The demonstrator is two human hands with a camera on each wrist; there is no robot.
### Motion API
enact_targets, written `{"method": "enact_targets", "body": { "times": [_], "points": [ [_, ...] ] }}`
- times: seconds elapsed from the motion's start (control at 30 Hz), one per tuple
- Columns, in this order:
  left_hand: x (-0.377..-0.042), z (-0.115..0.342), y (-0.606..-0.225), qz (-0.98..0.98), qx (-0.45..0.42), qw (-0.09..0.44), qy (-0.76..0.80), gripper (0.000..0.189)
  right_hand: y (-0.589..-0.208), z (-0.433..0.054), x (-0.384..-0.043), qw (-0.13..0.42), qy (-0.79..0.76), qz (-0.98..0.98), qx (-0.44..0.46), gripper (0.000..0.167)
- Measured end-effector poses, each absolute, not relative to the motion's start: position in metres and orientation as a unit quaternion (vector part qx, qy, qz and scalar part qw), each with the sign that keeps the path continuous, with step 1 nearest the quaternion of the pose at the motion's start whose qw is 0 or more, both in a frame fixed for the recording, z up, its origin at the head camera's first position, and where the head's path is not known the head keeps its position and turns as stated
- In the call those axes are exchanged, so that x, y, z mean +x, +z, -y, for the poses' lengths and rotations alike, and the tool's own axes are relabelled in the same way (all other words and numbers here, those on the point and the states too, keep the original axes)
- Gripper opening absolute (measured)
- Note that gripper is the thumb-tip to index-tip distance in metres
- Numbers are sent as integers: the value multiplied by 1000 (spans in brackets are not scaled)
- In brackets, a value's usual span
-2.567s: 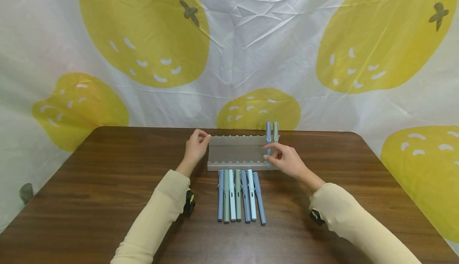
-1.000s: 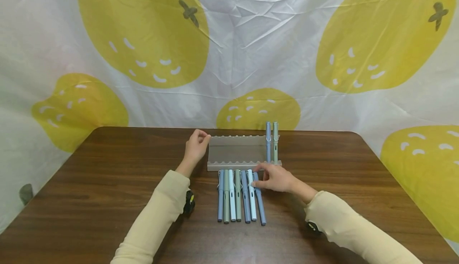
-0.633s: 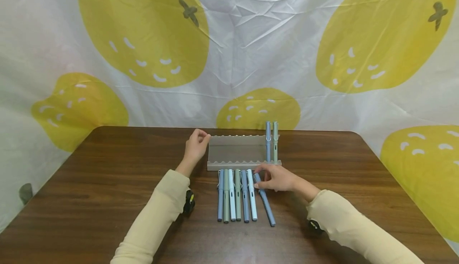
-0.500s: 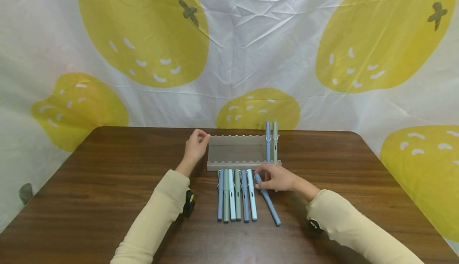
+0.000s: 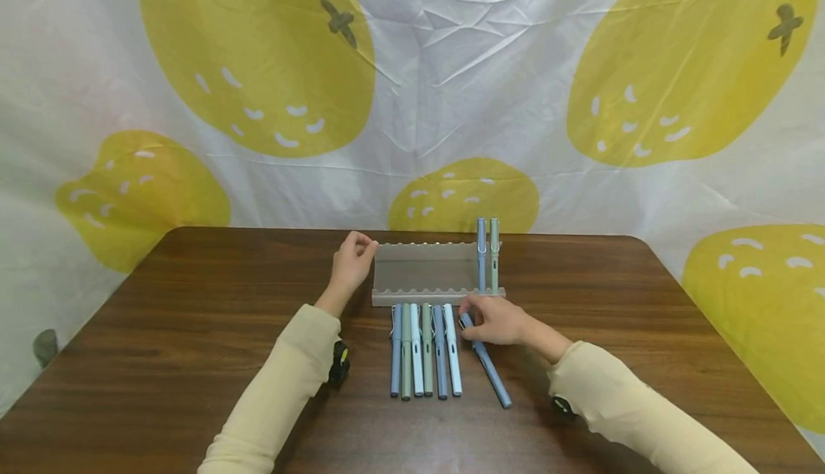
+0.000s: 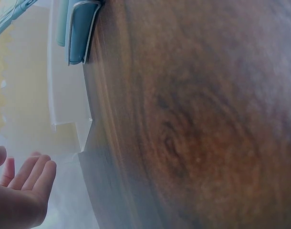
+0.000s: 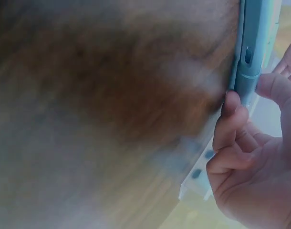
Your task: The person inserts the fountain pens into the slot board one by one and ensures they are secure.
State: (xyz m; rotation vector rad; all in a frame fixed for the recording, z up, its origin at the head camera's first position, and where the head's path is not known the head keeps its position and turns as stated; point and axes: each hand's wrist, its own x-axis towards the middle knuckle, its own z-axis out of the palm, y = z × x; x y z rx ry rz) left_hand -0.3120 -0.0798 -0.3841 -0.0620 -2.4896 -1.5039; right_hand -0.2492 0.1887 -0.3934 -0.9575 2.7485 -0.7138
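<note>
A translucent pen rack (image 5: 422,273) with scalloped edges stands near the back of the table. In its right end a blue pen (image 5: 481,263) and a green pen (image 5: 494,263) lean side by side. My left hand (image 5: 350,268) pinches the rack's upper left corner. Thumb and index finger of my right hand (image 5: 499,320) pinch a capped blue pen (image 5: 493,377) by its clip end. That pen lies slanted, its near end pointing right. Several pens lie in a row left of it, among them a light blue pen (image 5: 453,356) and a green pen (image 5: 428,359).
The brown wooden table (image 5: 161,359) carries everything. A white cloth (image 5: 464,87) printed with yellow fruit hangs right behind the far edge. The row of pens lies just in front of the rack.
My right hand has come down from the rack to the rightmost blue pen and pinched it. That pen's near end has swung right, apart from the row. My left hand stays put.
</note>
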Motion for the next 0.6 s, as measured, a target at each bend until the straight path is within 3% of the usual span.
{"method": "enact_targets", "body": {
  "times": [0.27,0.6],
  "points": [
    [-311,81,-384,849,-23,112,-516,21,-392,-197,-252,107,-318,-882,-331,28],
    [-311,80,-383,848,-24,114,-516,21,-386,-201,-255,105,-357,-876,-306,31]
  ]
}}
